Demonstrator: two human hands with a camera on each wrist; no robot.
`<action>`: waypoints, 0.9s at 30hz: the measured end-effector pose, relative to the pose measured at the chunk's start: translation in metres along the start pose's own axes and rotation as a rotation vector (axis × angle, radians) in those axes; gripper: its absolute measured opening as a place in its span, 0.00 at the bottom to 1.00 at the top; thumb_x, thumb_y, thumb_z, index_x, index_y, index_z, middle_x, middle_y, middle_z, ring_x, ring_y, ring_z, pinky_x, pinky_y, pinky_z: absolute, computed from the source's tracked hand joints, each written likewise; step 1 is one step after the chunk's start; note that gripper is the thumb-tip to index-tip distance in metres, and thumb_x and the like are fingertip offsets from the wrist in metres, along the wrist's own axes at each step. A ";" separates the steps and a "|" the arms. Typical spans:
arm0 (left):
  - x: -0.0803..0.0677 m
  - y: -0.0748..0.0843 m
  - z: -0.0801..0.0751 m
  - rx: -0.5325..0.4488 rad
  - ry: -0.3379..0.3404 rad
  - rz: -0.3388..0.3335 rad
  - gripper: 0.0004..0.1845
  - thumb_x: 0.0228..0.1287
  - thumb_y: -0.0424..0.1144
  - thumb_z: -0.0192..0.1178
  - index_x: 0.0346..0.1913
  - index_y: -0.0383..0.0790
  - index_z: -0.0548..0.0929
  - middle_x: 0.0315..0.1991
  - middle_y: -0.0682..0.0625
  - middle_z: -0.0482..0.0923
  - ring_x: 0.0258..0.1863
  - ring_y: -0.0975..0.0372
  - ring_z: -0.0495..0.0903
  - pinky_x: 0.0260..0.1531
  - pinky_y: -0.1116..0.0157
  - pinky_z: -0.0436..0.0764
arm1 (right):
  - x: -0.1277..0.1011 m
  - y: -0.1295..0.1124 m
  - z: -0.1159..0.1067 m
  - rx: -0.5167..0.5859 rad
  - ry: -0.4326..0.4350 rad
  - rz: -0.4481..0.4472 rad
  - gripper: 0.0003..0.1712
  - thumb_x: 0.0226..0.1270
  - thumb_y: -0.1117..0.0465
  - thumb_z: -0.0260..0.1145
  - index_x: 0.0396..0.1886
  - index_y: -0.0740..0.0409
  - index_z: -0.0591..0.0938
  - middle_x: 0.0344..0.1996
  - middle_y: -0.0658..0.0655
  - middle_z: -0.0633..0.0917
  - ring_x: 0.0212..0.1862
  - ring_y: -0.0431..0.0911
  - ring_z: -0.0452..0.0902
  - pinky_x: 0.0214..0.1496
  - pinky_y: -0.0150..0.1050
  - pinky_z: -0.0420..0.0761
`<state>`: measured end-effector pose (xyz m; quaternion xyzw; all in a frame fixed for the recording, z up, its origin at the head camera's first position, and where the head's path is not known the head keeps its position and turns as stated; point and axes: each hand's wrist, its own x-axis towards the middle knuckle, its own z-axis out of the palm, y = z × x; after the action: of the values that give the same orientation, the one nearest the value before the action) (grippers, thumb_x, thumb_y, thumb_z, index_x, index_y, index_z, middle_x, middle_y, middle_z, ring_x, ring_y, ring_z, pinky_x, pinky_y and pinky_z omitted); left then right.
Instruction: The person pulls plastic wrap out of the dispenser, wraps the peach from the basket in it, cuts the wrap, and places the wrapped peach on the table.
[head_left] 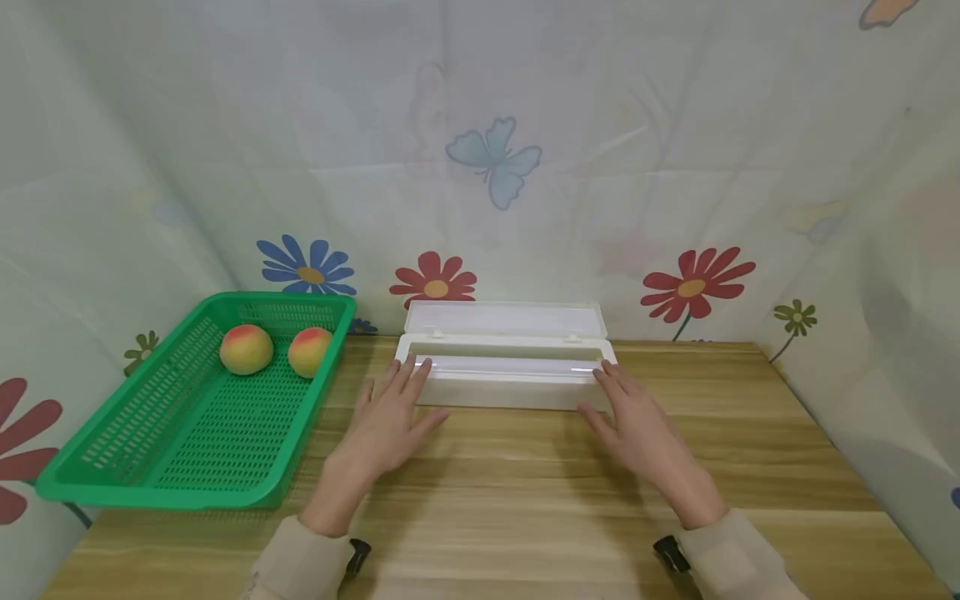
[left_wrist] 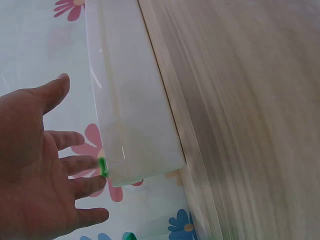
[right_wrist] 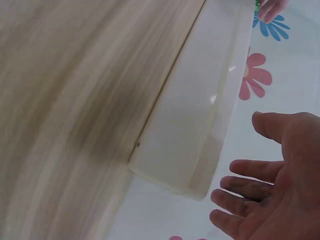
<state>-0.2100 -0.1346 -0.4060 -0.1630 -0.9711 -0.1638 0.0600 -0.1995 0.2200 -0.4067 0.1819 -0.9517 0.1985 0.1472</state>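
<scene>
I see both hands flat and released: left hand [head_left: 390,417] at the white box [head_left: 504,379] end at 9 o'clock, right hand [head_left: 637,425] at 3 o'clock. An uneven push risks skewing the box or snapping its open lid [head_left: 504,318] down.

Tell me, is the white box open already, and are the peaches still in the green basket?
Yes, the white box already stands open, lid tipped back. Both hands, left hand and right hand, are open at its two ends. Nothing shows inside it. Both peaches sit in the green basket.
</scene>
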 end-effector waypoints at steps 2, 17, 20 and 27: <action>0.003 0.001 0.000 0.001 0.002 -0.002 0.44 0.74 0.60 0.57 0.81 0.40 0.57 0.81 0.38 0.50 0.79 0.41 0.48 0.71 0.33 0.46 | 0.004 0.002 0.003 0.008 0.012 -0.009 0.34 0.73 0.57 0.69 0.68 0.76 0.72 0.69 0.74 0.70 0.71 0.68 0.65 0.69 0.63 0.66; 0.025 -0.001 0.008 0.005 0.154 0.165 0.28 0.70 0.34 0.67 0.70 0.33 0.75 0.73 0.39 0.67 0.74 0.45 0.62 0.69 0.33 0.54 | 0.030 0.006 0.016 0.041 0.075 -0.116 0.26 0.68 0.68 0.70 0.62 0.76 0.77 0.64 0.75 0.76 0.67 0.68 0.70 0.67 0.62 0.70; 0.028 0.000 0.009 0.006 0.192 0.185 0.25 0.68 0.31 0.67 0.67 0.33 0.78 0.67 0.39 0.74 0.69 0.46 0.70 0.68 0.33 0.57 | 0.031 0.006 0.017 0.017 0.063 -0.115 0.24 0.69 0.70 0.68 0.61 0.79 0.77 0.64 0.76 0.75 0.68 0.69 0.69 0.67 0.62 0.69; 0.035 0.000 0.011 0.011 0.226 0.188 0.20 0.68 0.30 0.67 0.63 0.36 0.82 0.59 0.44 0.82 0.62 0.51 0.77 0.66 0.35 0.61 | 0.031 0.010 0.017 -0.010 0.045 -0.105 0.22 0.70 0.72 0.66 0.61 0.78 0.78 0.62 0.74 0.78 0.64 0.67 0.74 0.64 0.61 0.73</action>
<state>-0.2436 -0.1208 -0.4104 -0.2334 -0.9394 -0.1695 0.1851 -0.2344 0.2124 -0.4138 0.2264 -0.9383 0.1898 0.1798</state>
